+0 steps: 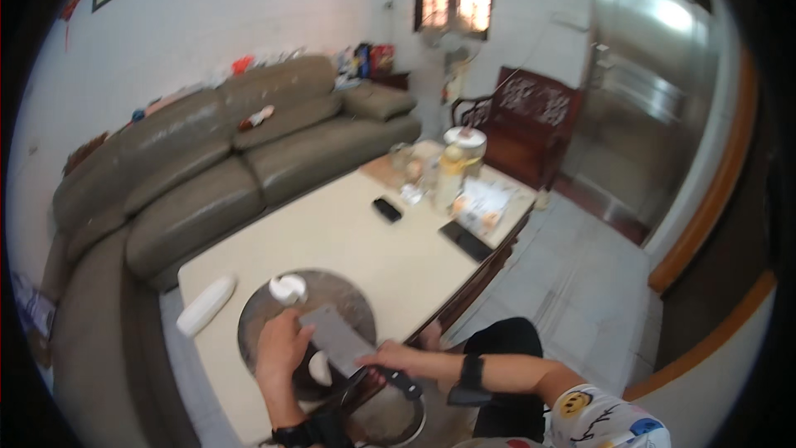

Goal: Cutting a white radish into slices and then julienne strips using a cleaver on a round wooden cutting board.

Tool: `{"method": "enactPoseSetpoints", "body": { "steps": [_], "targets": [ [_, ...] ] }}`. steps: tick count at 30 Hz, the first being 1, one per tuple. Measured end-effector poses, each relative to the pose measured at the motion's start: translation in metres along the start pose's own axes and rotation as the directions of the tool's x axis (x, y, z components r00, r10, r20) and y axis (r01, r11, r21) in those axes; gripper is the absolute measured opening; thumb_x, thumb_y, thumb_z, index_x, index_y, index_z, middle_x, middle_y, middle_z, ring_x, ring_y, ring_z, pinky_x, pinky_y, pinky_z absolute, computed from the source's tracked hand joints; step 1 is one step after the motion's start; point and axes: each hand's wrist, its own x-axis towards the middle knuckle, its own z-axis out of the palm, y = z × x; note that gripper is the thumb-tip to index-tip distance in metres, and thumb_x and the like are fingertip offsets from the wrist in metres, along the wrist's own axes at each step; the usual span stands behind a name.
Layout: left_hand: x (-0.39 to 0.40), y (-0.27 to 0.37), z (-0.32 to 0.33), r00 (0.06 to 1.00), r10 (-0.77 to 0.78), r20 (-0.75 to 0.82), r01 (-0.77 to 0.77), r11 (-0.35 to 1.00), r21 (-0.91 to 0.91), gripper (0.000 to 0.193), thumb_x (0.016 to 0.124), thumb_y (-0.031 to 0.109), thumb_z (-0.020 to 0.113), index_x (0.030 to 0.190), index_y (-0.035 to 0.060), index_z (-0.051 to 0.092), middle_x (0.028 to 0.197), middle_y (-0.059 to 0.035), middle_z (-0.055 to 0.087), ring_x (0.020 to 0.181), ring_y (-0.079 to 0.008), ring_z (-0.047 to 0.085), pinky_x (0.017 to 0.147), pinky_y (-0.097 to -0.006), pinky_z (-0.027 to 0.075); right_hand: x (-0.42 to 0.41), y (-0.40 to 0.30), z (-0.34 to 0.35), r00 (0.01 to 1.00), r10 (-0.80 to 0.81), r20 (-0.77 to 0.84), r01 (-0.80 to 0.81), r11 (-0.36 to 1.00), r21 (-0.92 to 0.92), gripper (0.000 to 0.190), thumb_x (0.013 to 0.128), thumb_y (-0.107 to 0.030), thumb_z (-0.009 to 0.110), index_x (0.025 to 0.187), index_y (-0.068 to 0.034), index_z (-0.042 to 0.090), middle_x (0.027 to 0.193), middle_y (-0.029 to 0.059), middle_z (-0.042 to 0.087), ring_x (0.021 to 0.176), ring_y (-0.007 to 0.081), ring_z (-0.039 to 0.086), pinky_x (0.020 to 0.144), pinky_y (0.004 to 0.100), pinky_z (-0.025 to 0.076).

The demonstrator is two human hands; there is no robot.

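My right hand (393,358) grips the black handle of a cleaver (339,337), whose broad grey blade is over a round dark cutting board (342,289). My left hand (281,343) is at the blade's far end, thumb beside its corner; its fingers are partly hidden, so I cannot tell whether it holds anything. A white piece (320,368), perhaps radish, shows below the blade. Another white cut piece (288,288) sits at the board's far side. To the left, a long white object (207,306), apparently a white radish, lies near the table edge.
The board rests on a cream table (323,242). Farther along are a black object (387,209), a dark flat phone-like object (466,240), a yellow-topped bottle (449,177) and a lidded container (466,138). A round metal-rimmed vessel (420,418) is below the table edge.
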Motion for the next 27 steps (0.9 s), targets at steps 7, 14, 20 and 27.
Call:
{"method": "enactPoseSetpoints", "body": {
  "steps": [7, 14, 20, 27],
  "targets": [
    [0.004, 0.005, -0.008, 0.999, -0.028, -0.037, 0.027, 0.999, -0.033, 0.035, 0.074, 0.021, 0.071, 0.102, 0.0011, 0.066, 0.081, -0.0176, 0.067, 0.081, -0.0344, 0.065, 0.075, -0.0431, 0.05, -0.005, 0.006, 0.007, 0.998, -0.006, -0.055, -0.001, 0.992, -0.129, 0.051, 0.081, -0.054, 0.066, 0.071, -0.005, 0.054, 0.057, 0.0046, 0.056, 0.047, 0.0134, 0.057, 0.037, 0.0265, 0.046],
    [-0.003, 0.003, -0.022, 0.997, -0.052, -0.055, 0.045, 0.992, -0.118, 0.037, 0.072, 0.02, 0.072, 0.102, -0.0016, 0.065, 0.089, -0.0202, 0.067, 0.086, -0.0332, 0.066, 0.078, -0.0399, 0.051, -0.034, 0.036, 0.002, 1.0, 0.003, -0.001, -0.003, 0.997, 0.071, 0.048, 0.082, -0.055, 0.065, 0.086, -0.007, 0.057, 0.062, 0.0022, 0.059, 0.051, 0.0119, 0.059, 0.045, 0.0269, 0.051],
    [0.002, -0.009, -0.015, 0.998, -0.058, -0.012, 0.058, 0.998, 0.009, 0.04, 0.073, 0.021, 0.074, 0.106, -0.0004, 0.064, 0.087, -0.0182, 0.068, 0.088, -0.0334, 0.065, 0.08, -0.0419, 0.05, -0.051, 0.06, -0.012, 0.992, -0.111, 0.068, 0.105, 0.991, 0.086, 0.037, 0.088, -0.044, 0.062, 0.091, -0.007, 0.06, 0.07, 0.0015, 0.061, 0.059, 0.0102, 0.059, 0.053, 0.0263, 0.052],
    [0.005, -0.004, -0.008, 0.995, -0.104, 0.001, 0.104, 0.995, 0.006, 0.039, 0.074, 0.022, 0.074, 0.106, 0.0016, 0.064, 0.088, -0.0179, 0.068, 0.089, -0.0336, 0.065, 0.08, -0.0423, 0.05, -0.07, 0.051, 0.004, 0.978, -0.207, -0.036, 0.21, 0.965, 0.155, 0.03, 0.089, -0.027, 0.062, 0.094, 0.002, 0.066, 0.072, 0.0108, 0.067, 0.06, 0.0195, 0.065, 0.055, 0.032, 0.056]
  ]
}}
